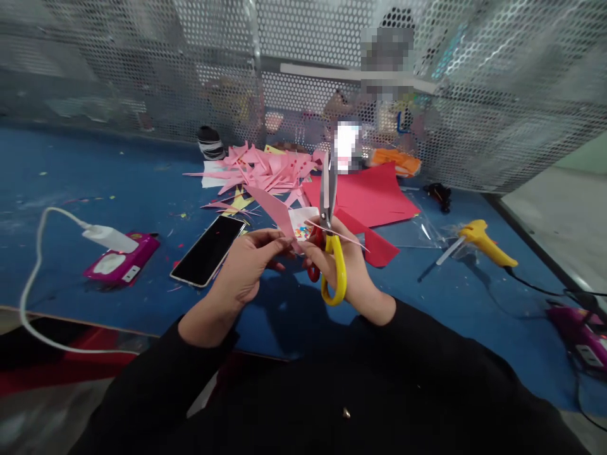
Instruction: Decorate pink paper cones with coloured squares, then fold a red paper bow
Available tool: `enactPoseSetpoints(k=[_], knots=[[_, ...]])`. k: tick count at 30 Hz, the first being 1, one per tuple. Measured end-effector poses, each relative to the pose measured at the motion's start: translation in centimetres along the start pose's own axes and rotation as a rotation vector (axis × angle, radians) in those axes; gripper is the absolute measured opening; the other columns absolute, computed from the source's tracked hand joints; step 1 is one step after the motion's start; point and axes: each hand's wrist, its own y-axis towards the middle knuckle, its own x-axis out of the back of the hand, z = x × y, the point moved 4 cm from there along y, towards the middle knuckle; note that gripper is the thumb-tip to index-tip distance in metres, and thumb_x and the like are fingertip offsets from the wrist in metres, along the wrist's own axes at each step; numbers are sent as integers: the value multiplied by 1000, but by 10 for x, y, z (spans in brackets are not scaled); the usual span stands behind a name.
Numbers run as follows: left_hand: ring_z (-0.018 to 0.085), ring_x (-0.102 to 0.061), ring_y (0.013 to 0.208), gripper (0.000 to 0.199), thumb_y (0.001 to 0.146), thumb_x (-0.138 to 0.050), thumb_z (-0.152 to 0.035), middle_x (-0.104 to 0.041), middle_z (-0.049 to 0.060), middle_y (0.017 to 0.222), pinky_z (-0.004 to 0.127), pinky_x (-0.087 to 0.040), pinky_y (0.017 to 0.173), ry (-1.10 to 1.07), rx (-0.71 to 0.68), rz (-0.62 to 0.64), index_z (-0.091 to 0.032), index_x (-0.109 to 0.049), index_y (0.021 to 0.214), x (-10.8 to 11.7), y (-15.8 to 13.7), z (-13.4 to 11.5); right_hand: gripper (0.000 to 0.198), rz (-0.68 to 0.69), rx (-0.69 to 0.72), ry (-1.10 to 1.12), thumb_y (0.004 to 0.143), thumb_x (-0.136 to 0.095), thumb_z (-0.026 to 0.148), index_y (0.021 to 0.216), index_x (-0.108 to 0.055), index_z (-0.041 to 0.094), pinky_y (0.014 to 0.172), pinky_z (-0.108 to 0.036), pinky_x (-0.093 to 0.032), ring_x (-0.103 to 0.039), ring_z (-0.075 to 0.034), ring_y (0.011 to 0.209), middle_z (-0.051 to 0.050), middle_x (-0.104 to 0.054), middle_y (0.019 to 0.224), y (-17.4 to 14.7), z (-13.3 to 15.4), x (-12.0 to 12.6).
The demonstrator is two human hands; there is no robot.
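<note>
My left hand (253, 262) pinches the lower end of a pink paper piece (274, 210), which points up and to the left. Scissors (334, 268) with yellow and red handles hang in my right hand (353, 268), blades pointing away from me. The thumb and fingers of that hand also reach to the bottom of the pink paper. A thin pale strip (344, 236) crosses in front of the scissors. Just beyond my hands lies a small white paper (309, 216) with tiny coloured bits. Behind it is a heap of cut pink paper pieces (270, 165).
Red sheets (370, 193) lie behind my right hand. A phone (208, 249) and a purple power strip (123, 258) with a white charger are at the left. A yellow glue gun (488, 243) rests at the right. Perforated metal panels (303, 38) stand along the back.
</note>
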Motion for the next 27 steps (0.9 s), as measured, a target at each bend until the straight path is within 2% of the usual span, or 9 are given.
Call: enactPoseSetpoints(k=[3, 7, 12, 16, 20, 27], knots=[[16, -69, 67, 19, 66, -80, -33, -74, 5, 75, 20, -48, 51, 11, 7, -69, -18, -70, 73, 18, 7, -5, 43, 118, -119, -9, 80, -75, 44, 111, -54, 24, 47, -26, -46, -52, -10, 51, 7, -54, 69, -1, 4, -3], [14, -68, 65, 22, 66, -82, -35, -75, 6, 78, 18, -46, 49, -3, 3, -104, -17, -72, 73, 35, 16, -10, 40, 283, -173, -134, 86, -70, 40, 117, -54, 21, 49, -23, -44, -51, -9, 56, 5, -55, 75, -15, 6, 10], [15, -69, 66, 23, 66, -81, -37, -78, 8, 83, 19, -47, 49, -29, 9, -87, -17, -73, 75, 35, 24, -12, 43, 414, -205, -281, 93, -63, 41, 130, -51, 23, 58, -26, -49, -56, -13, 67, -2, -64, 91, -31, -2, 33], [15, -69, 65, 23, 65, -82, -36, -77, 6, 80, 20, -48, 50, -27, 33, -104, -17, -73, 75, 30, 27, -11, 37, 361, -201, -431, 92, -62, 44, 122, -59, 24, 61, -29, -50, -57, -16, 71, -2, -62, 85, -33, 0, 37], [13, -68, 62, 19, 67, -81, -34, -75, 4, 74, 20, -48, 51, -22, 42, -101, -18, -73, 73, 25, 24, -8, 45, 293, -207, -544, 86, -69, 46, 125, -62, 24, 60, -30, -50, -55, -17, 67, 0, -62, 78, -33, -1, 32], [14, -68, 61, 12, 67, -77, -29, -73, 3, 70, 21, -46, 50, 4, 33, -76, -19, -70, 70, 24, 20, -1, 31, 329, -154, -506, 87, -70, 42, 112, -70, 25, 76, -38, -57, -64, -23, 80, -1, -65, 77, -32, -6, 27]])
